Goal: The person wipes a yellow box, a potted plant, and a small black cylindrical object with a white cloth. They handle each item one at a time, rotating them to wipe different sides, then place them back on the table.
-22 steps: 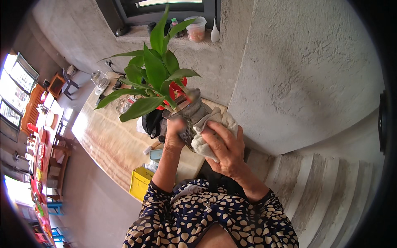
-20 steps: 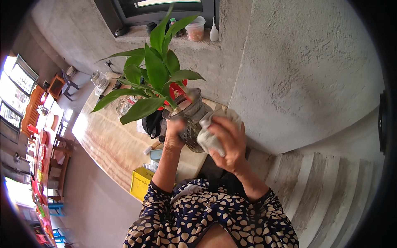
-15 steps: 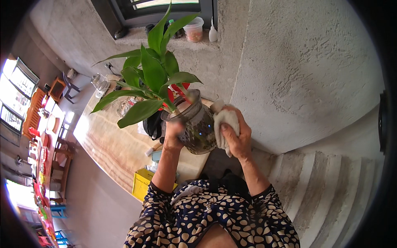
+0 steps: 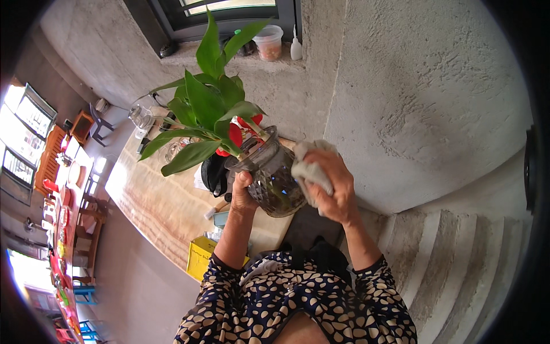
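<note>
A clear glass vase [image 4: 276, 184] with a diamond-cut pattern is held up in front of me, tilted, with water and stems inside. From its mouth grows a plant with broad green leaves [image 4: 204, 103], and red pieces [image 4: 235, 135] sit among the stems. My left hand [image 4: 244, 192] grips the vase on its left side, thumb near the rim; the other fingers are hidden behind the glass. Bunched in my right hand [image 4: 338, 186] is a pale cloth [image 4: 313, 169], close against the vase's right side; whether it touches the glass I cannot tell.
Below the vase is a wood-grain table [image 4: 154, 212] with a yellow box [image 4: 200, 257], a black bag [image 4: 215, 175] and a glass jug [image 4: 139, 116]. A plastic tub [image 4: 269, 43] and white squeeze bottle [image 4: 295, 47] stand on the windowsill. Steps [image 4: 435, 246] lie at right, beside a rough grey wall [image 4: 424, 114].
My right hand and the cloth have shifted slightly along the vase's side, the hand turning more over the cloth. The plant and vase have tilted a little.
</note>
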Available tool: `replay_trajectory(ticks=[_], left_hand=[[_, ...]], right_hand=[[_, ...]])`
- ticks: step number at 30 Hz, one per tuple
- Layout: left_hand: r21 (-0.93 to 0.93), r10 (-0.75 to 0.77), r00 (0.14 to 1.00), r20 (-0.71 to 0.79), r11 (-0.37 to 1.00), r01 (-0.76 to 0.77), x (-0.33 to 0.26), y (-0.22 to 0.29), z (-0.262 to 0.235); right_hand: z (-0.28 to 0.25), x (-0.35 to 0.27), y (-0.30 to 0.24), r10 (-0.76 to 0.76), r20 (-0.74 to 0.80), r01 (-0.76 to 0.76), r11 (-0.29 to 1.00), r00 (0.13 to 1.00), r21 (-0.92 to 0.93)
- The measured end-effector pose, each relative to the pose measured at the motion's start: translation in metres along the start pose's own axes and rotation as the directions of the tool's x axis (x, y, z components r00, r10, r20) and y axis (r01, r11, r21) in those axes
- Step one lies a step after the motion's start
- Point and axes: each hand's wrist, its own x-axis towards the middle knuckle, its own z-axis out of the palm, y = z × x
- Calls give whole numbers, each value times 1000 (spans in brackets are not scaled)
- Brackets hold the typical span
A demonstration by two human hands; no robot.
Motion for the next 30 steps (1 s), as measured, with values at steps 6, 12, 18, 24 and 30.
replay_trajectory(ticks=[6, 12, 18, 24, 30], left_hand=[[-4, -75, 987, 140, 997, 76, -3, -2, 7], [64, -113, 971, 209, 993, 102, -11, 1, 10], [54, -118, 982, 149, 992, 112, -18, 5, 4], [-15, -71, 997, 13, 997, 71, -12, 9, -5], [12, 117, 987, -109, 993, -116, 19, 14, 14]], right_hand=[[1, -2, -37, -123, 92, 146, 943, 988, -298], [-6, 21, -9, 307, 197, -352, 898, 931, 264], [-1, 43, 0, 555, 383, -674, 625, 738, 394], [18, 32, 28, 648, 335, -691, 427, 684, 583], [58, 13, 40, 704, -138, -199, 374, 697, 906]])
